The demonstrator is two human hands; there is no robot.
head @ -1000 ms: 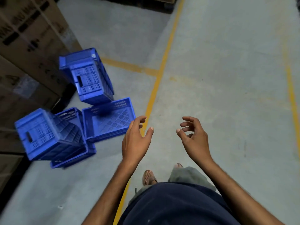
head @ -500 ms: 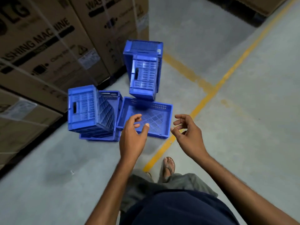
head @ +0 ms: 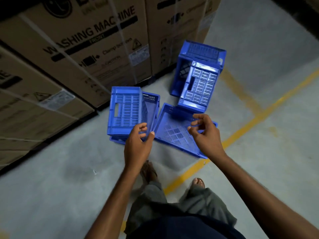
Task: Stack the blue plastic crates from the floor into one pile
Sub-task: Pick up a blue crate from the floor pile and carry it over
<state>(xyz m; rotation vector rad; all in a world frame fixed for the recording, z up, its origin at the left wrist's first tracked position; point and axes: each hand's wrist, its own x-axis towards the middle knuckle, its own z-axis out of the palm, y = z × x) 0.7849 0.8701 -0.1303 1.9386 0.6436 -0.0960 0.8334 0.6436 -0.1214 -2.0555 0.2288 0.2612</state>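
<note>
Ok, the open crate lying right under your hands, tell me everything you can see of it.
The open crate is blue moulded plastic, lying upright on the concrete floor with its mouth up and nothing visible inside. Its base is a slotted lattice; the walls are low from this angle. It sits askew to the yellow line. A tipped crate overlaps its far rim; whether they touch is unclear. Another crate lies beside it. The left hand and right hand hover above, open.

Both hands are empty, the left hand [head: 138,144] and right hand [head: 205,135] half curled above the flat blue crate [head: 174,133] on the floor [head: 51,187], beside cardboard boxes [head: 77,40].
</note>
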